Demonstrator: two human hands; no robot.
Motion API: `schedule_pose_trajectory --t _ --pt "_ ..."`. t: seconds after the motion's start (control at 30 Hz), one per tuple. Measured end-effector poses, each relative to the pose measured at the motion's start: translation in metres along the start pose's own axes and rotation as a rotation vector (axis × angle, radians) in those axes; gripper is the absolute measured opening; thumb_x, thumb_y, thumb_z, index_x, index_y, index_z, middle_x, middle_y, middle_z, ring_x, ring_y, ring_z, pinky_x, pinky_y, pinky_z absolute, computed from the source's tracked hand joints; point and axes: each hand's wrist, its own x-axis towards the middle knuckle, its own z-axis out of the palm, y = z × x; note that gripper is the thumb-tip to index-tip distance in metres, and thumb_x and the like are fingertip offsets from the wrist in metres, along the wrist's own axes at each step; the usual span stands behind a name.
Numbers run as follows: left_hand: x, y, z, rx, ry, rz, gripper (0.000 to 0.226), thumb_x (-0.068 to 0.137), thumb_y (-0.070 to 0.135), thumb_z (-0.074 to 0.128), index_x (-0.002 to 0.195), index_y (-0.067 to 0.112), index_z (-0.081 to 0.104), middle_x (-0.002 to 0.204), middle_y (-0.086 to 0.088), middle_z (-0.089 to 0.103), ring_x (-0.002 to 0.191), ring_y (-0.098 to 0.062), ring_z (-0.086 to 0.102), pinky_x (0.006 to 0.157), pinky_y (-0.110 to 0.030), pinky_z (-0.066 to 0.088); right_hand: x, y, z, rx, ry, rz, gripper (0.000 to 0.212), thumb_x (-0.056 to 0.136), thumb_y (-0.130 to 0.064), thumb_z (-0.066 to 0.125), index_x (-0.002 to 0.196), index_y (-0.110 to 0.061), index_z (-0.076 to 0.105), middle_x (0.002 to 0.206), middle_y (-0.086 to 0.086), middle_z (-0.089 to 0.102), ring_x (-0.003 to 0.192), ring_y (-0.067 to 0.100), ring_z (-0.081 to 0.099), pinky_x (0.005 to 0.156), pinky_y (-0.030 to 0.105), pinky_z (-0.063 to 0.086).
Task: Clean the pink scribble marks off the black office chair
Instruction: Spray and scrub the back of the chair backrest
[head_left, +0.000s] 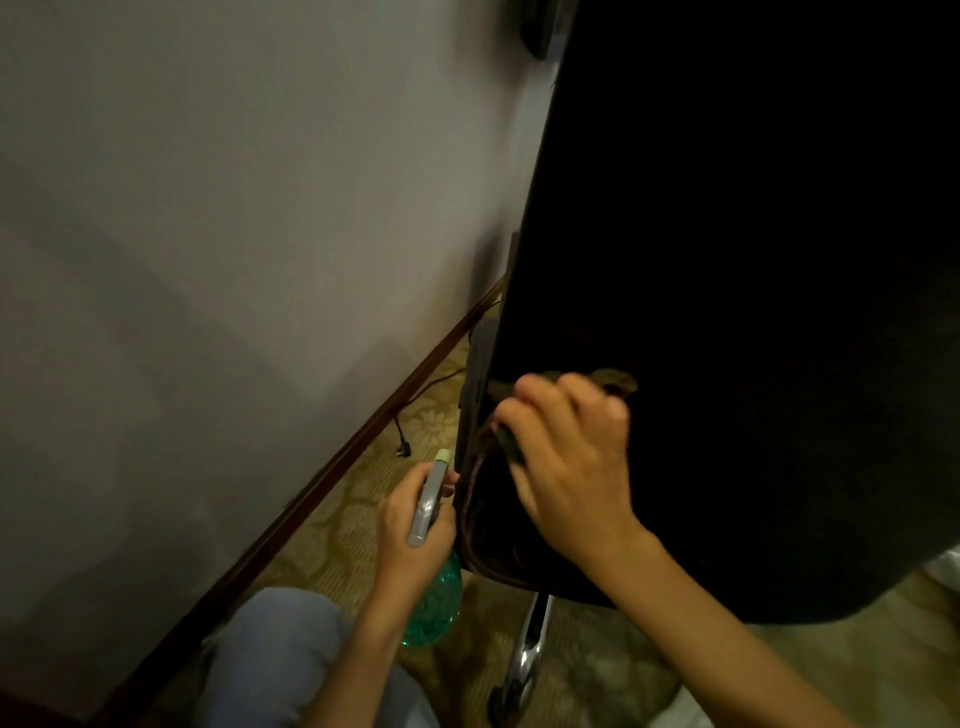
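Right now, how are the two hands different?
The left hand grips a green spray bottle; the right hand holds a dark cloth. The left hand sits lower, beside the black chair; the right hand is against it. Both hands have curled fingers.

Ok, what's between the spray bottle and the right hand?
Only the chair's edge, with a pinkish line along it, sits between spray bottle and right hand, in the head view.
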Motion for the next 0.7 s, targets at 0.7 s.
schedule_pose_trajectory --t 0.7 --pt "-0.038 0.003 0.019 -0.055 -0.23 0.017 0.031 0.074 0.0 0.051 0.092 0.024 0.058 0.076 0.007 0.058 0.068 -0.008 0.058 0.059 -0.01 0.041 -0.127 -0.038 0.036 -0.027 -0.103 0.086 0.031 0.075 -0.025 0.052 0.106 -0.024 0.046 0.119 -0.002 0.04 0.105 0.02 0.04 0.081 0.034 0.03"
